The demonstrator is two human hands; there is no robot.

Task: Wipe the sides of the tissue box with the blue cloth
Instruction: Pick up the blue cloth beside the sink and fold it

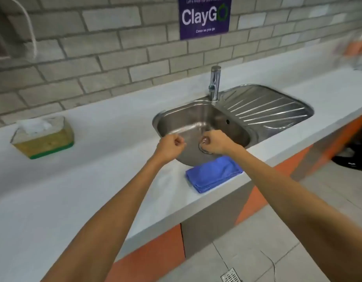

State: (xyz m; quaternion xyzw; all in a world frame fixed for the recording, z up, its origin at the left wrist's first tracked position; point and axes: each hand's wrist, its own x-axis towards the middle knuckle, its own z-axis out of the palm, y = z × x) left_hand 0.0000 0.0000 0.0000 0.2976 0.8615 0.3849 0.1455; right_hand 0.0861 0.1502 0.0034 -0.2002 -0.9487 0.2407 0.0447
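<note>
A yellow tissue box point(43, 139) with a green base and white tissue sticking out of its top stands on the counter at the left, near the brick wall. A folded blue cloth point(213, 174) lies at the counter's front edge, just in front of the sink. My left hand point(170, 147) and my right hand point(213, 142) are both held out over the sink bowl, fingers curled into fists, holding nothing. Both hands hover just beyond the cloth, apart from it, and far to the right of the tissue box.
A steel sink point(196, 123) with a drainboard point(267, 106) and a tap point(214, 82) is set into the pale counter point(94, 180). A purple poster point(204, 17) hangs on the brick wall. Blurred items stand at the far right. Tiled floor with a drain grate point(231, 275) lies below.
</note>
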